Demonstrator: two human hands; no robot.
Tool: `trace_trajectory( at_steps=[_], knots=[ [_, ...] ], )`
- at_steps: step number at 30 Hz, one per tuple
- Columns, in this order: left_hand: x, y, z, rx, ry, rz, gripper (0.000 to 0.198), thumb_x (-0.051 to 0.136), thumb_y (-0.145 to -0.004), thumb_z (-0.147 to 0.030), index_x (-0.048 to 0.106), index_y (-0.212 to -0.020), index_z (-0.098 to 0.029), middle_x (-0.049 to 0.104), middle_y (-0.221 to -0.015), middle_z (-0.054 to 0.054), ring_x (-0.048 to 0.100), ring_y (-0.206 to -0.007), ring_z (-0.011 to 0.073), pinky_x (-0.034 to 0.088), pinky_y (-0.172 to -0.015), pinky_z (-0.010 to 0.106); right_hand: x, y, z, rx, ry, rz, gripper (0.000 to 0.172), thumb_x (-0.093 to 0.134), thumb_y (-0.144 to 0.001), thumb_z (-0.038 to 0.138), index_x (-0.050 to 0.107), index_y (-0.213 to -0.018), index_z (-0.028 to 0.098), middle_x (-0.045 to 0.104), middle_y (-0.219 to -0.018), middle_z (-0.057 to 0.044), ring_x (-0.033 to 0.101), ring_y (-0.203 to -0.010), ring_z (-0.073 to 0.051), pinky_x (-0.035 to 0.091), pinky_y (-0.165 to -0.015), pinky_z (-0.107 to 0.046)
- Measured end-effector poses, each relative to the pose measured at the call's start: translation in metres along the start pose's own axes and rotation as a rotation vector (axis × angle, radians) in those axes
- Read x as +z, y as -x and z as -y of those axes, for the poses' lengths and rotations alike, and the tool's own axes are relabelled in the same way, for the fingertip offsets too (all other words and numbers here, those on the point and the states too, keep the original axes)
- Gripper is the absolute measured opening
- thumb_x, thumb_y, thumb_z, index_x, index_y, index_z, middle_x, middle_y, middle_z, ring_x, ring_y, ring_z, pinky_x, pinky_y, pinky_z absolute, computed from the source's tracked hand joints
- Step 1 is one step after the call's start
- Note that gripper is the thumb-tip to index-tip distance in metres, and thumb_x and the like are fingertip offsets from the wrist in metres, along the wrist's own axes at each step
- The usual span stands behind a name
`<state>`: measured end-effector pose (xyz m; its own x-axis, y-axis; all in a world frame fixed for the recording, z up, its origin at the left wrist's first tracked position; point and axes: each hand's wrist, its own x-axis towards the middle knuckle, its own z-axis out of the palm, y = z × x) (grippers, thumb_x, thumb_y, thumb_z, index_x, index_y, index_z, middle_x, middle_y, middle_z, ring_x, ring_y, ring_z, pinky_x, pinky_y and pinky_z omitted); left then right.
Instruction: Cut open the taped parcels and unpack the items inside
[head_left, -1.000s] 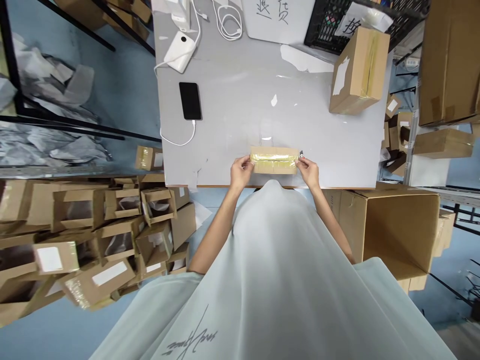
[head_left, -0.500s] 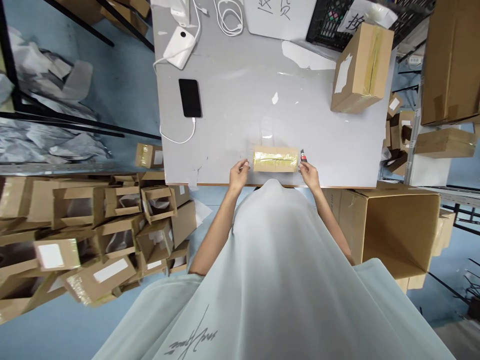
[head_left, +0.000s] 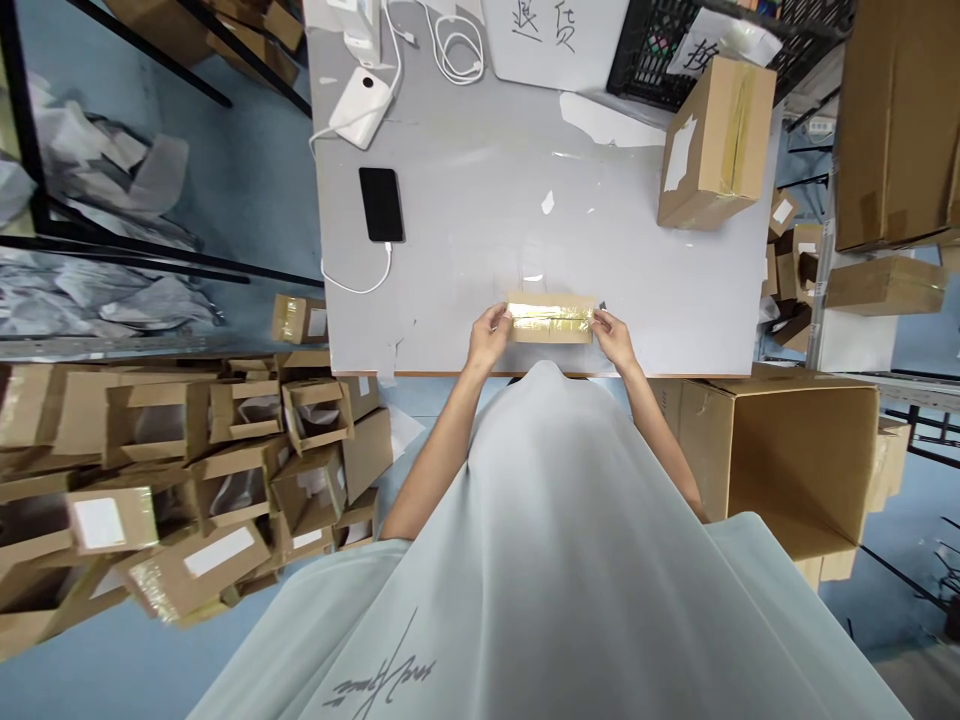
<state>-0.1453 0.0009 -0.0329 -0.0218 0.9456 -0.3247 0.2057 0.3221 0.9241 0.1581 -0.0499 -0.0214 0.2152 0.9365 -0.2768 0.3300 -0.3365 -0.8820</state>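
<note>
A small taped cardboard box point(head_left: 550, 318) lies near the table's front edge, a seam visible along its shiny yellowish tape. My left hand point(head_left: 489, 337) is closed at its left end, fingertips against the cardboard. At the opposite end my right hand point(head_left: 615, 341) has its fingers closed on the edge of the box. Just above those right fingers shows the dark tip of a utility knife point(head_left: 602, 305). The hand covers the rest of the knife, and whether it is held or lies on the table I cannot tell.
On the table are a phone point(head_left: 381, 205) on a white cable, a white power bank point(head_left: 361, 108), a larger taped box point(head_left: 718, 145) and a black crate point(head_left: 649, 55). Opened boxes point(head_left: 156, 415) are piled at left; a big open carton point(head_left: 795, 465) stands at right.
Both hands have moved inward and up to the ends of the small box. The utility knife's red and black body, visible earlier beside the right fingers, is now mostly covered.
</note>
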Motion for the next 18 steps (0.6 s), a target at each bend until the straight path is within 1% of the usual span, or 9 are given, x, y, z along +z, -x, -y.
trace_trajectory(
  at_steps=[3, 5, 8, 11, 14, 16, 18],
  knots=[
    [-0.001, 0.0, -0.005, 0.008, 0.017, -0.027, 0.054, 0.076, -0.102, -0.052, 0.075, -0.144, -0.017, 0.079, -0.146, 0.018, 0.073, -0.141, 0.0343, 0.057, -0.127, 0.052, -0.002, 0.003, 0.006, 0.02, -0.079, -0.029, 0.073, 0.077, -0.098, 0.066, 0.076, -0.149, 0.014, 0.076, -0.153, -0.022, 0.072, -0.148, -0.04, 0.058, -0.128, -0.055],
    [-0.005, 0.002, -0.006, 0.028, 0.025, -0.034, 0.059, 0.076, -0.103, -0.055, 0.074, -0.147, -0.016, 0.08, -0.142, 0.018, 0.075, -0.138, 0.0335, 0.06, -0.123, 0.051, -0.006, 0.007, 0.009, 0.005, -0.08, -0.045, 0.077, 0.077, -0.098, 0.069, 0.074, -0.153, 0.015, 0.075, -0.155, -0.021, 0.07, -0.15, -0.039, 0.058, -0.127, -0.055],
    [-0.011, 0.006, -0.004, 0.049, 0.022, -0.028, 0.062, 0.073, -0.103, -0.061, 0.073, -0.147, -0.018, 0.08, -0.138, 0.016, 0.076, -0.133, 0.0305, 0.063, -0.119, 0.047, -0.011, 0.015, 0.01, -0.001, -0.063, -0.051, 0.079, 0.074, -0.098, 0.074, 0.073, -0.154, 0.018, 0.075, -0.155, -0.019, 0.076, -0.14, -0.037, 0.062, -0.122, -0.052],
    [-0.011, 0.014, 0.004, 0.0, 0.025, -0.011, 0.057, 0.068, -0.105, -0.067, 0.077, -0.136, -0.021, 0.082, -0.13, 0.012, 0.078, -0.125, 0.0274, 0.064, -0.115, 0.044, -0.011, 0.025, 0.004, 0.048, -0.051, -0.032, 0.081, 0.076, -0.094, 0.078, 0.076, -0.149, 0.019, 0.08, -0.145, -0.019, 0.082, -0.127, -0.035, 0.065, -0.117, -0.051],
    [-0.009, 0.025, 0.017, -0.098, 0.069, 0.007, 0.054, 0.065, -0.106, -0.071, 0.079, -0.122, -0.021, 0.083, -0.121, 0.012, 0.079, -0.12, 0.0272, 0.065, -0.112, 0.045, -0.007, 0.036, -0.007, 0.099, -0.015, 0.001, 0.079, 0.08, -0.09, 0.076, 0.079, -0.141, 0.017, 0.084, -0.133, -0.019, 0.083, -0.123, -0.035, 0.064, -0.117, -0.052],
    [-0.007, 0.031, 0.025, -0.139, 0.086, 0.007, 0.054, 0.065, -0.106, -0.07, 0.079, -0.119, -0.019, 0.084, -0.116, 0.012, 0.079, -0.118, 0.0273, 0.066, -0.111, 0.045, -0.004, 0.042, -0.014, 0.124, 0.006, 0.028, 0.076, 0.081, -0.089, 0.074, 0.08, -0.138, 0.016, 0.084, -0.13, -0.02, 0.083, -0.12, -0.036, 0.065, -0.115, -0.053],
    [-0.006, 0.036, 0.032, -0.149, 0.085, 0.007, 0.055, 0.065, -0.106, -0.069, 0.078, -0.121, -0.018, 0.084, -0.118, 0.013, 0.079, -0.119, 0.0273, 0.065, -0.112, 0.046, -0.003, 0.046, -0.019, 0.137, 0.015, 0.045, 0.073, 0.081, -0.09, 0.073, 0.08, -0.136, 0.016, 0.084, -0.131, -0.021, 0.083, -0.119, -0.035, 0.065, -0.114, -0.053]
  ],
)
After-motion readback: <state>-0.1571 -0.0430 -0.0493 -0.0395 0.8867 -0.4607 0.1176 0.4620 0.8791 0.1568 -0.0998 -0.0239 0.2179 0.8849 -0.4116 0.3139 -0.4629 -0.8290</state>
